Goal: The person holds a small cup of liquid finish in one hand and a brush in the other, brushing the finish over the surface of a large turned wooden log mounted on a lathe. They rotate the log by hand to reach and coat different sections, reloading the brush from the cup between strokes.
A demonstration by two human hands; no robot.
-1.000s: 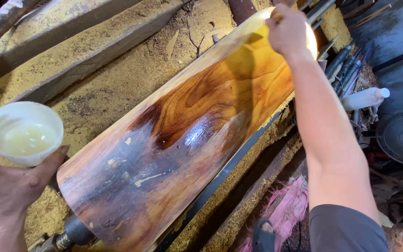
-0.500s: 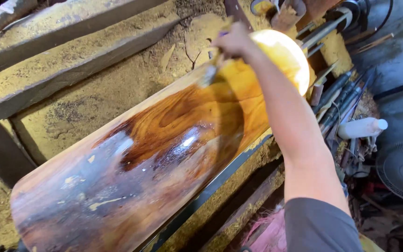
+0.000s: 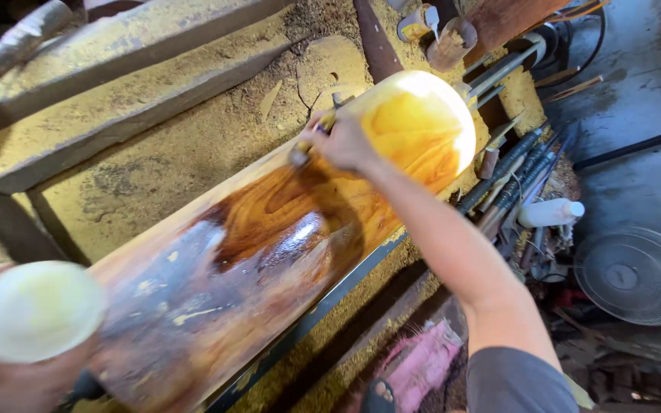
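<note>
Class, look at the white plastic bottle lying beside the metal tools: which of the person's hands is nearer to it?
Right. The right hand rests on the wooden log, left of the white bottle. The left hand, holding a white bowl, is much farther.

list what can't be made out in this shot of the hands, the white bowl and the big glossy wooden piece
- Left hand, head view: cut off by the bottom-left edge and blurred; its grip under the round white bowl is unclear.
- Bowl's contents: motion blur hides them.
- Small tool under the right hand: mostly covered by the fingers; its kind is unreadable.
- Long glossy brown-and-yellow wooden piece: its near end is hidden behind the bowl and cut by the bottom edge.
</note>
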